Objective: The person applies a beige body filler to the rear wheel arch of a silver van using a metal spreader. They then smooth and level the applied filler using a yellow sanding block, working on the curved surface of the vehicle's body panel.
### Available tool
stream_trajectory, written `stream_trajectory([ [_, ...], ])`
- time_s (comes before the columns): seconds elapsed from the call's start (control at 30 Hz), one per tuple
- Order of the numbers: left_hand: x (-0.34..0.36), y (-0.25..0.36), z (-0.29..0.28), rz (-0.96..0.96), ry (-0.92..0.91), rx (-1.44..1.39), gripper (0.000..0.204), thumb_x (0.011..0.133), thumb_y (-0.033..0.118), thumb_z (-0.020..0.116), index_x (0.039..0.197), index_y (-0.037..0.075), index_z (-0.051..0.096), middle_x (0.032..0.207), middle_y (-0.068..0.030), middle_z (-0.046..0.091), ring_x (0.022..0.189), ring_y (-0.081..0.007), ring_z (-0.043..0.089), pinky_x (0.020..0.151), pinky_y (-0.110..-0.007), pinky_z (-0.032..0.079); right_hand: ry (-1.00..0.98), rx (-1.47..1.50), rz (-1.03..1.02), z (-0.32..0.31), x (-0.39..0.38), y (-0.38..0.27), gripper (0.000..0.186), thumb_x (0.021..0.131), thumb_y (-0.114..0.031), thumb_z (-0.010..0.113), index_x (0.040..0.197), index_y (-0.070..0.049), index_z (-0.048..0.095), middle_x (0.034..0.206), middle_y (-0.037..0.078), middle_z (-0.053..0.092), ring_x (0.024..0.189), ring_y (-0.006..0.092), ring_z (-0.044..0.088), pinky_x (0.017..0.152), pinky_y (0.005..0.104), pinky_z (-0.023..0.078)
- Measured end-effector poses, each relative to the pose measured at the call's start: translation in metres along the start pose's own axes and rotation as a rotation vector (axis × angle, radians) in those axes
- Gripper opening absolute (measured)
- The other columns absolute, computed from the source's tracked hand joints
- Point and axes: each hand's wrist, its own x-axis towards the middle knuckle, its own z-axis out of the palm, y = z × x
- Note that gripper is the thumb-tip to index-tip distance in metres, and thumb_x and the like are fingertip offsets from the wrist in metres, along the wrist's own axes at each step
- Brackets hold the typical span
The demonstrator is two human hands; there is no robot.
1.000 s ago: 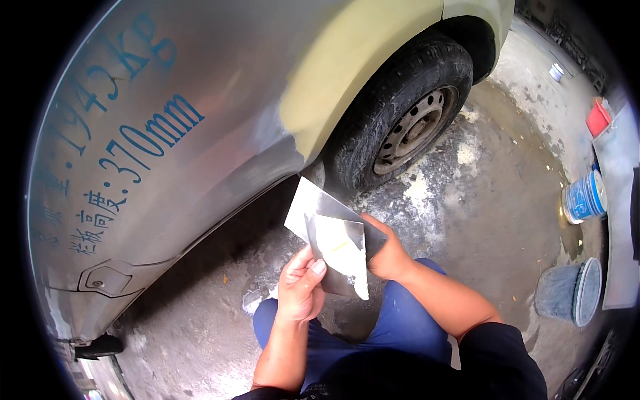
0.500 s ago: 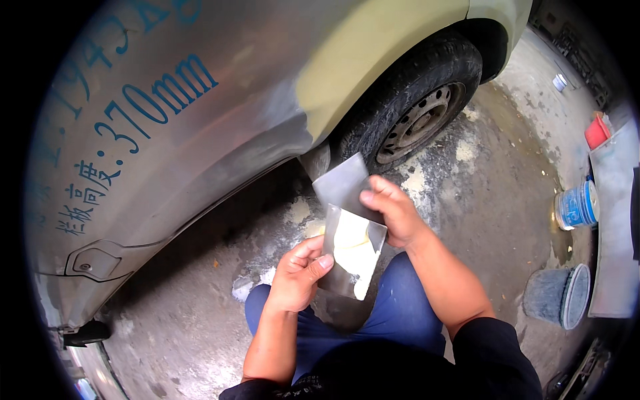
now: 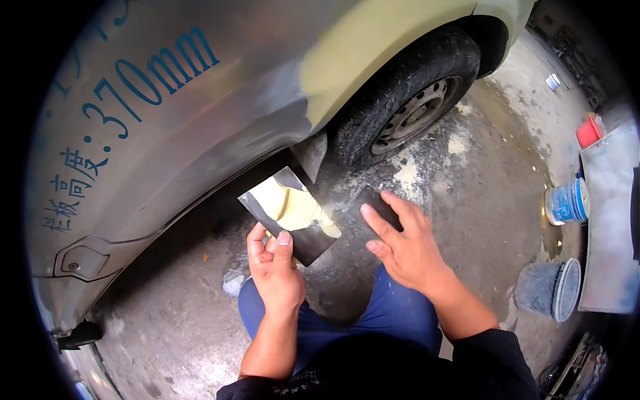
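My left hand grips a flat rectangular putty plate by its near edge, thumb on top. A thick smear of pale yellow putty covers the far part of that plate. Just right of it, my right hand holds a thin grey putty spreader, which is seen at a steep angle and partly blurred. The spreader and the plate are apart. Beyond both hands stands a silver vehicle side panel with a pale yellow coated area around its wheel arch.
A black tyre on a steel wheel is ahead. On the right stand a blue-and-white bucket, a grey bucket and a red container beside a pale panel. White residue marks the concrete floor.
My left hand has tilted the plate and moved it up and left. My right hand has drawn the spreader away from the plate, lower and to the right, turning it more edge-on.
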Motion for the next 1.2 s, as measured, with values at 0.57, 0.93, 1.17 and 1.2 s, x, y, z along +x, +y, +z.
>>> stream_trajectory([
  [0.57, -0.009, -0.003, -0.024, 0.149, -0.031, 0.103, 0.044, 0.096, 0.004, 0.056, 0.136, -0.001, 0.039, 0.121, -0.0153, 0.063, 0.11, -0.0184, 0.06, 0.099, -0.032, 0.044, 0.398, -0.02, 0.268, -0.041, 0.08, 0.051, 0.048, 0.09, -0.027, 0.061, 0.136, -0.016, 0.055, 0.139, 0.017, 0.044, 0.119, 0.0407, 0.042, 0.102, 0.0491, 0.038],
  [0.93, -0.021, -0.003, -0.032, 0.073, 0.034, 0.092, 0.042, 0.096, 0.004, 0.056, 0.135, 0.0, 0.04, 0.116, -0.0139, 0.065, 0.106, -0.018, 0.061, 0.095, -0.031, 0.047, 0.616, -0.476, -0.088, -0.053, 0.157, 0.074, 0.045, 0.083, -0.014, 0.067, 0.127, -0.024, 0.062, 0.144, 0.007, 0.042, 0.124, 0.0402, 0.036, 0.096, 0.0541, 0.033],
  [1.17, -0.018, -0.007, -0.037, 0.03, 0.032, 0.11, 0.042, 0.096, 0.004, 0.057, 0.134, 0.0, 0.04, 0.118, -0.014, 0.063, 0.109, -0.019, 0.061, 0.096, -0.032, 0.047, 0.665, -0.485, -0.084, -0.055, 0.168, 0.08, 0.045, 0.083, -0.015, 0.066, 0.127, -0.023, 0.061, 0.143, 0.009, 0.041, 0.122, 0.0413, 0.036, 0.096, 0.0551, 0.034],
  [1.2, -0.018, -0.007, -0.037, 0.017, 0.03, 0.117, 0.042, 0.095, 0.004, 0.057, 0.134, 0.0, 0.041, 0.12, -0.0137, 0.063, 0.11, -0.0193, 0.06, 0.099, -0.033, 0.046, 0.652, -0.48, -0.069, -0.051, 0.169, 0.08, 0.045, 0.083, -0.015, 0.066, 0.127, -0.023, 0.061, 0.143, 0.009, 0.041, 0.122, 0.0415, 0.036, 0.096, 0.0553, 0.034],
])
